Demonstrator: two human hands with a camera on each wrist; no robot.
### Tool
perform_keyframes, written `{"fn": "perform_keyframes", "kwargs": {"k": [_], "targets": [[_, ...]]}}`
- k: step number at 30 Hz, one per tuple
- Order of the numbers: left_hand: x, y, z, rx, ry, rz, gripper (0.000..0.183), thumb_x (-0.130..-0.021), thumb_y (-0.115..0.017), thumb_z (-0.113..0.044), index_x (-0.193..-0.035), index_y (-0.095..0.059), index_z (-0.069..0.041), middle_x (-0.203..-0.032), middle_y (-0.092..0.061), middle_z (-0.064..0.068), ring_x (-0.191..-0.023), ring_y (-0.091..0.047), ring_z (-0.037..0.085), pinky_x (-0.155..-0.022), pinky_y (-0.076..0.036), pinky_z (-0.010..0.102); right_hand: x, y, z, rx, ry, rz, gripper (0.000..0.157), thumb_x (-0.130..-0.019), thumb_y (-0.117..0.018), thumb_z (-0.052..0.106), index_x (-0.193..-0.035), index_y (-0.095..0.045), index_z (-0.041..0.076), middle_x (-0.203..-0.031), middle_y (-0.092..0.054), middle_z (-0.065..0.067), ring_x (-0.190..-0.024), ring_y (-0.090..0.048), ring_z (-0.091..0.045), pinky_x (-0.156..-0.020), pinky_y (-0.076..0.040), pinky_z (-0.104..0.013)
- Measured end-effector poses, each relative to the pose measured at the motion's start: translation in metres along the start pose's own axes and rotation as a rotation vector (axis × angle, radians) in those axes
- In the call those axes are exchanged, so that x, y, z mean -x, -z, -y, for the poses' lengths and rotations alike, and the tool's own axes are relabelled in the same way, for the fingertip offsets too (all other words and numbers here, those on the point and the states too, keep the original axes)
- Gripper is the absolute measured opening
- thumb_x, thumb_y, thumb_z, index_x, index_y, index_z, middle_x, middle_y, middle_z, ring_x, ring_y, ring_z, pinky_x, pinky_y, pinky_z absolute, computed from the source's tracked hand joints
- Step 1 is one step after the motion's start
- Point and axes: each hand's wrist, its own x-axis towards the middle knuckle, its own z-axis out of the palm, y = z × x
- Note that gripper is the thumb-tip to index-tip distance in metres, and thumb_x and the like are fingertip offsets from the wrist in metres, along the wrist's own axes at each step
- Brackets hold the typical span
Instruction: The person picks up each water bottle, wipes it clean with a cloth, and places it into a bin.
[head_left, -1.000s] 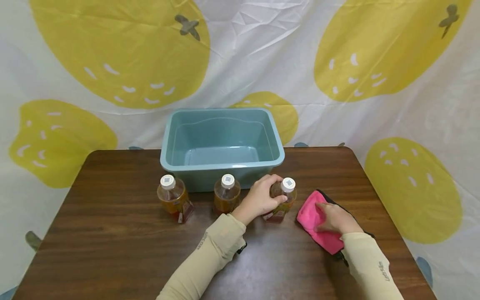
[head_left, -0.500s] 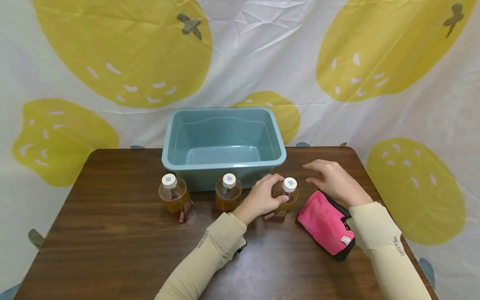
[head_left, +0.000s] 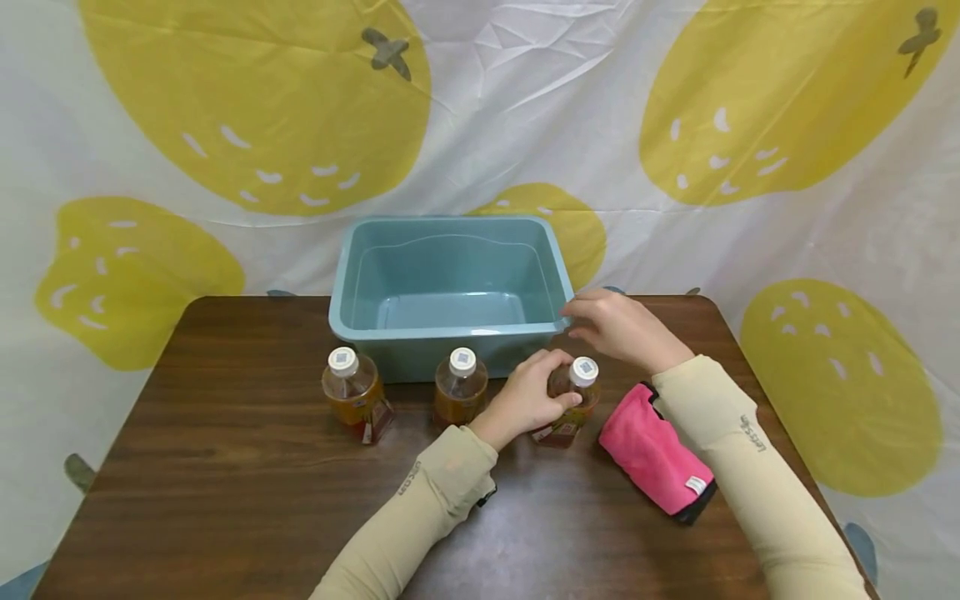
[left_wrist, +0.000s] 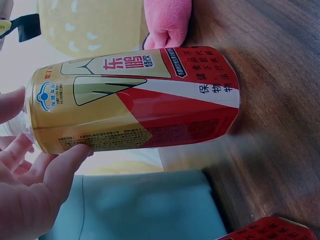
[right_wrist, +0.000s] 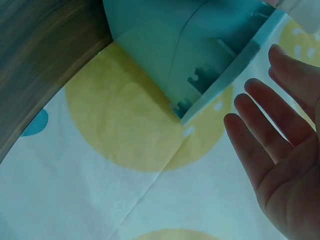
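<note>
Three drink bottles with white caps stand in a row on the table. My left hand (head_left: pixel 525 402) grips the upper part of the rightmost bottle (head_left: pixel 561 428). In the left wrist view this bottle (left_wrist: pixel 135 100) has a gold and red label, with thumb and fingers round its neck end. Over at the front right corner of the blue-green plastic bin (head_left: pixel 450 333), my right hand (head_left: pixel 622 332) has its fingers loosely extended. The right wrist view shows that hand (right_wrist: pixel 285 165) with nothing in its palm, near the bin's rim (right_wrist: pixel 230 75).
The middle bottle (head_left: pixel 459 392) and the left bottle (head_left: pixel 356 400) stand in front of the bin. A folded pink and black cloth item (head_left: pixel 652 450) with a white tag lies under my right forearm. A lemon-patterned curtain (head_left: pixel 525 100) hangs behind the table (head_left: pixel 225 467).
My right hand has let go of the pink cloth item, lifted, and moved left to the bin's corner. My left hand has stayed on the rightmost bottle.
</note>
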Motion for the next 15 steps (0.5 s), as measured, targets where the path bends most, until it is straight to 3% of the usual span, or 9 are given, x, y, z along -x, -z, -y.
{"fn": "perform_keyframes", "kwargs": {"k": [5,15], "targets": [[0.000,-0.001,0.000,-0.002,-0.010,0.000,0.039,-0.078,-0.071,-0.024,-0.111,-0.056,-0.011,-0.103,-0.058,0.004,-0.095,-0.057,0.020,-0.081,-0.045,0.028,-0.008,-0.004,0.001,0.070,-0.023,0.013,0.021,-0.072,-0.074,0.005,-0.093,-0.070,0.007,-0.085,-0.063,-0.002,-0.073,-0.060,-0.019,-0.061,-0.049,-0.035],[0.000,0.006,-0.003,-0.049,-0.046,0.034,0.043,-0.077,-0.071,-0.024,-0.115,-0.059,-0.008,-0.108,-0.059,0.005,-0.099,-0.056,0.018,-0.085,-0.044,0.028,-0.013,-0.009,-0.003,0.101,0.028,-0.006,0.008,-0.073,-0.074,0.008,-0.079,-0.071,0.012,-0.073,-0.062,0.003,-0.063,-0.060,-0.017,-0.057,-0.048,-0.034]]}}
